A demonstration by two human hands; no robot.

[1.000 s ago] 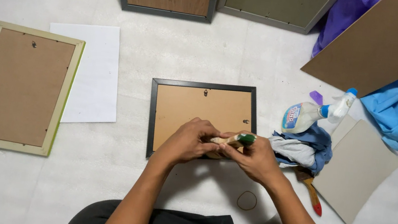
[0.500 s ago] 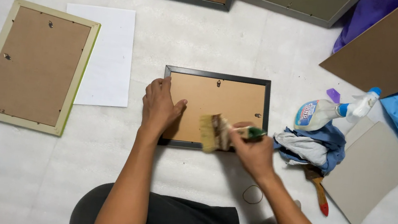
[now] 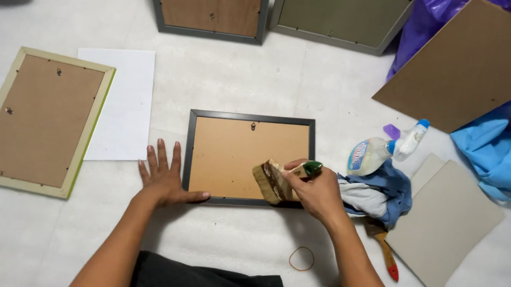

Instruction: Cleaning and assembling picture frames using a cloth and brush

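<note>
On the white floor before you, the dark frame [image 3: 249, 160] lies face down. Your right hand [image 3: 317, 193] is clenched around a brush [image 3: 271, 181], bristles on the backing's lower right; your left hand [image 3: 164, 176] lies flat and unclenched, thumb bracing the frame's corner. Dusting looks underway; further strokes would need that brace kept.
</note>
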